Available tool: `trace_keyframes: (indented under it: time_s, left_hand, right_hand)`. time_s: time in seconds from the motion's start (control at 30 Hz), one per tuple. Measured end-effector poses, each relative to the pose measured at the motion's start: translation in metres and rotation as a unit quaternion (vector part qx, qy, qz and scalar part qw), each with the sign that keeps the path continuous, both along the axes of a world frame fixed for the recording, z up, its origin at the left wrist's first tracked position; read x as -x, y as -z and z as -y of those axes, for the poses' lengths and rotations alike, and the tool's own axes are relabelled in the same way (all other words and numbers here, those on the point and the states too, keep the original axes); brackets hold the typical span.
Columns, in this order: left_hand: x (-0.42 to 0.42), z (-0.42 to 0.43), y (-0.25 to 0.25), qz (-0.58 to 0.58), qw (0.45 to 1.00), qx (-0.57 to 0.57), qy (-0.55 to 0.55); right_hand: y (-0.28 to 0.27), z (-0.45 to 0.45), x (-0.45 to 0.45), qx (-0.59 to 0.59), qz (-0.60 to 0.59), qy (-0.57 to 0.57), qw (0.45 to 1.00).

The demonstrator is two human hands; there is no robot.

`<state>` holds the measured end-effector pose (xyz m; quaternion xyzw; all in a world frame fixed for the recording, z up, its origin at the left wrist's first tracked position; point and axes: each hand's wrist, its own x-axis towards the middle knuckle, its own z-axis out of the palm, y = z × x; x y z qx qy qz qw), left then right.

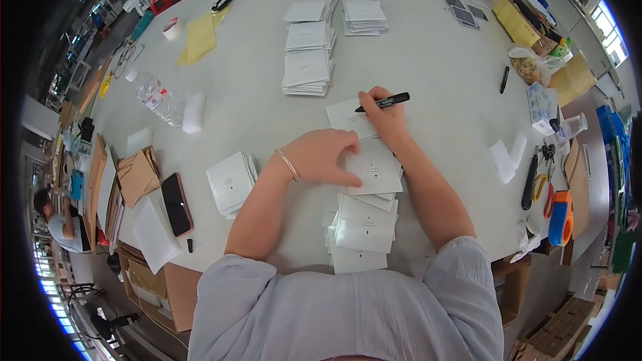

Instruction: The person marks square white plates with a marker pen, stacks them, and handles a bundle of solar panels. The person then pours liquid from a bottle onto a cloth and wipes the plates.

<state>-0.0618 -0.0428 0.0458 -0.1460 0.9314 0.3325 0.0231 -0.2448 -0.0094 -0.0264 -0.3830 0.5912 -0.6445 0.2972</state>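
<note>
My right hand [386, 119] grips a black marker pen [396, 99], its tip at a white square plate [340, 113] with small dark marks. Over the edge of a stack of similar plates [376, 168], my left hand [322, 155] is curved, thumb and fingers apart, with nothing visible between them. Closer to my body lie more overlapping white plates [364, 220], some bearing plus and line marks. Another small stack [229, 182] sits left of my left forearm. Further up the table stand several neat stacks of plates [306, 67].
At left are a water bottle [157, 99], a phone [176, 204] and a black pen cap [190, 246]. Scissors [550, 187], a cutter [530, 177] and an orange-and-blue tape roll [560, 219] lie at the right edge. Dark panels [460, 12] rest at the far right.
</note>
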Motion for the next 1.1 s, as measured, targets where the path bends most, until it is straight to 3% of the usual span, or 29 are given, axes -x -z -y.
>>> trace_keyframes:
  time_s: [0.07, 0.13, 0.17, 0.23, 0.43, 0.7, 0.77, 0.87, 1.1]
  left_hand:
    - [0.002, 0.002, 0.003, -0.01, 0.999, -0.024, -0.029]
    - [0.01, 0.003, 0.009, -0.016, 0.978, -0.13, -0.16]
    - [0.012, 0.004, 0.015, -0.017, 0.978, -0.131, -0.162]
    - [0.016, 0.006, 0.028, -0.08, 0.962, 0.077, -0.25]
    - [0.016, 0.006, 0.045, -0.062, 0.97, 0.118, -0.205]
    - [0.016, 0.005, 0.038, -0.029, 0.968, 0.105, -0.228]
    - [0.015, 0.005, 0.04, -0.047, 0.963, 0.116, -0.238]
    - [0.013, 0.008, 0.047, -0.122, 0.948, 0.182, -0.23]
    - [0.015, 0.009, 0.041, -0.041, 0.972, 0.107, -0.205]
  right_hand:
    - [0.008, 0.003, 0.001, 0.009, -0.07, -0.02, 0.997]
    - [0.01, 0.004, -0.001, -0.009, -0.108, -0.016, 0.994]
    - [0.011, 0.004, -0.001, -0.026, -0.146, -0.009, 0.989]
    - [0.012, 0.005, -0.002, -0.019, -0.164, -0.006, 0.986]
    - [0.013, 0.005, -0.002, -0.035, -0.222, 0.0, 0.975]
    - [0.009, 0.004, -0.005, -0.059, -0.276, 0.005, 0.959]
    - [0.012, 0.004, -0.002, 0.001, -0.154, -0.019, 0.988]
    - [0.014, 0.002, 0.003, 0.002, -0.126, -0.032, 0.991]
    - [0.012, -0.003, 0.001, -0.02, -0.138, -0.043, 0.989]
